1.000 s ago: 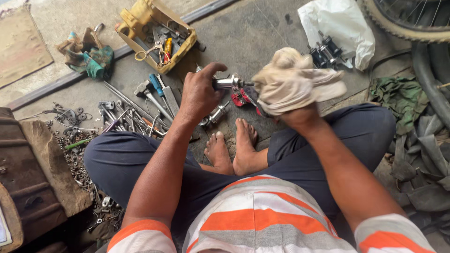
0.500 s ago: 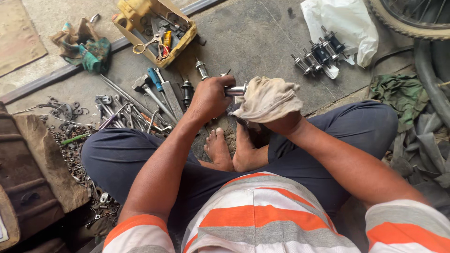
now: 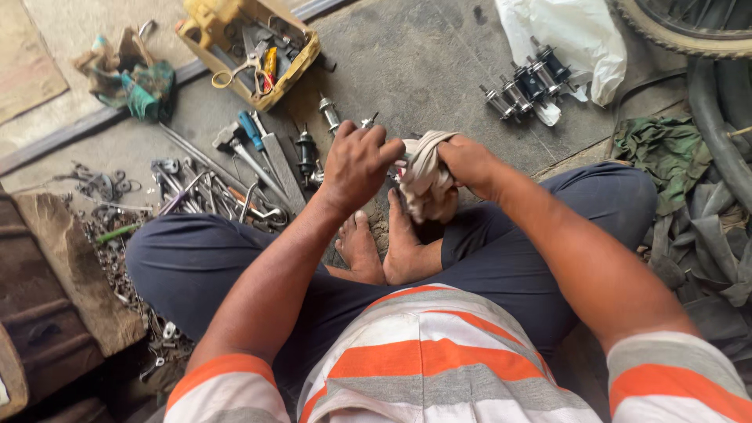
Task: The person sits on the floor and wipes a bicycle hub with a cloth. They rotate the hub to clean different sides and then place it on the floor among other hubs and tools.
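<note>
Head view, left hand: your left hand (image 3: 356, 160) has its fingers curled tight around a small metal part (image 3: 399, 160), so it stays put while you rub it.
Head view, right hand: your right hand (image 3: 468, 163) has its fingers closed on a soft, crumpled pale rag (image 3: 427, 184), pressed against the part.
Where the part is: between both hands, just above your bare feet (image 3: 384, 251), mostly hidden.
Floor: rough grey concrete floor (image 3: 423, 70), hard and dusty.
Nearby: shiny wheel hubs (image 3: 526, 84) lie in a row on a white plastic bag (image 3: 576, 31); a heap of metal wrenches (image 3: 207, 196) sits within reach on your left; a yellow tool tray (image 3: 251, 51) is farther off.
</note>
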